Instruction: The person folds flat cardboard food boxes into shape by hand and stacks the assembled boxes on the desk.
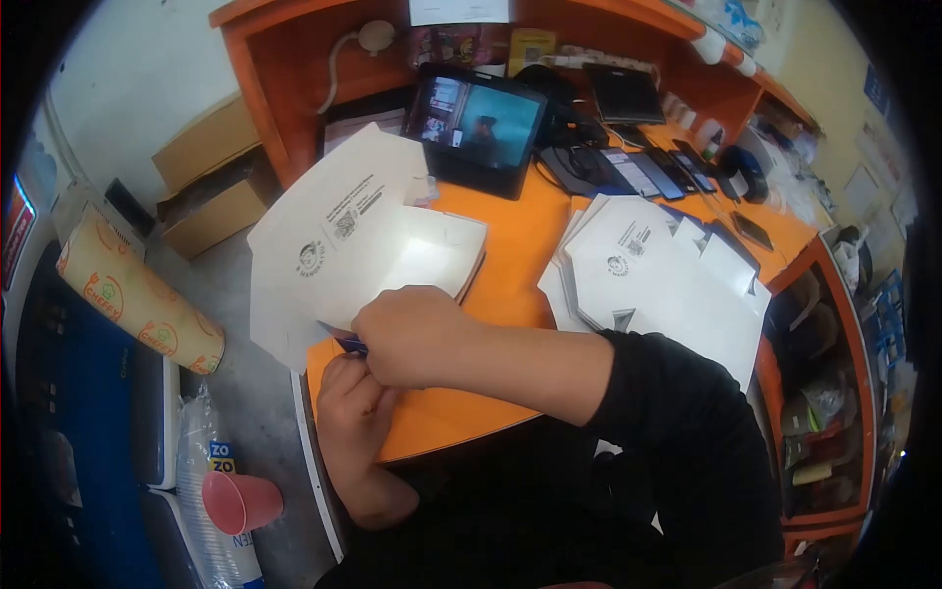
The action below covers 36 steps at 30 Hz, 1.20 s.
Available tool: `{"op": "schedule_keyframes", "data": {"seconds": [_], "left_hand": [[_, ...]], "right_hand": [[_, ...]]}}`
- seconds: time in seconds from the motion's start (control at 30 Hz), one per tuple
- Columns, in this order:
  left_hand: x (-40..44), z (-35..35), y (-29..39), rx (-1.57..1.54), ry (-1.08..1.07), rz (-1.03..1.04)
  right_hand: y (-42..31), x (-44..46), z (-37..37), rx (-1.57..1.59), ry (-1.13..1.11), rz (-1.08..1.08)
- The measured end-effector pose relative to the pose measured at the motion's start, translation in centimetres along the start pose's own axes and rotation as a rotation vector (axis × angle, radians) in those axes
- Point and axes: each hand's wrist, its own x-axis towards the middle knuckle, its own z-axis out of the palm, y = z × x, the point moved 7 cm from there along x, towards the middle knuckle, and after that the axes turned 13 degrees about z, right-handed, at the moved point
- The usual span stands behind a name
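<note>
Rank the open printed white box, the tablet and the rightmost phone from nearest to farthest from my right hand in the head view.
1. Open printed white box: right by your right hand, ahead and leftward.
2. Tablet: past the box, toward the back of the desk.
3. Rightmost phone: off at the desk's right side.

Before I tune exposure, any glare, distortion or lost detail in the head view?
Head view: bright glare on the open white carton; head view: wide-angle bowing along the orange cabinet frame, black corners; head view: black sleeve shows little detail; head view: blue object at right hand and left hand mostly hidden, can't identify.
</note>
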Motion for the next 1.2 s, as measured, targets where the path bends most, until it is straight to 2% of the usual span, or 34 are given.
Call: {"op": "schedule_keyframes", "data": {"seconds": [0.2, 0.5, 0.6, 0.7, 0.77, 0.87, 0.93, 1.0, 1.1, 1.2], "left_hand": [[0.0, -0.2, 0.1, -0.023, 0.018, 0.024], [-1.6, 0.2, -1.2, -0.064, 0.055, -0.070], [-1.5, 0.3, -1.3, -0.009, 0.047, -0.026], [-1.3, -0.1, -1.7, 0.054, 0.029, -0.102], [-0.4, -0.6, -0.7, 0.077, 0.067, -0.092], [0.0, -1.0, -0.2, 0.181, 0.086, -0.035], [0.1, -1.3, -0.2, 0.232, 0.099, -0.001], [0.3, -1.6, 0.1, 0.248, 0.126, 0.011], [0.5, -2.3, 1.1, 0.216, 0.197, 0.069], [0.7, -3.0, 2.6, 0.102, 0.299, 0.210]], "right_hand": [[0.0, -0.3, 1.2, 0.086, 0.178, -0.049], [-0.1, -1.6, 2.7, 0.193, 0.104, -0.026], [0.0, -2.1, 1.7, 0.099, 0.232, -0.073], [0.9, -6.8, -2.0, -0.025, 0.758, -0.274], [4.0, -9.2, -4.1, -0.080, 0.601, -0.106], [11.6, -14.7, -6.5, -0.058, 0.283, 0.387], [16.9, -19.6, -6.5, -0.042, 0.283, 0.622], [19.8, -23.6, -5.9, -0.002, 0.142, 0.790], [21.9, -27.5, -4.3, 0.312, 0.131, 0.796], [24.3, -29.0, -2.6, 0.444, 0.211, 0.737]]}}
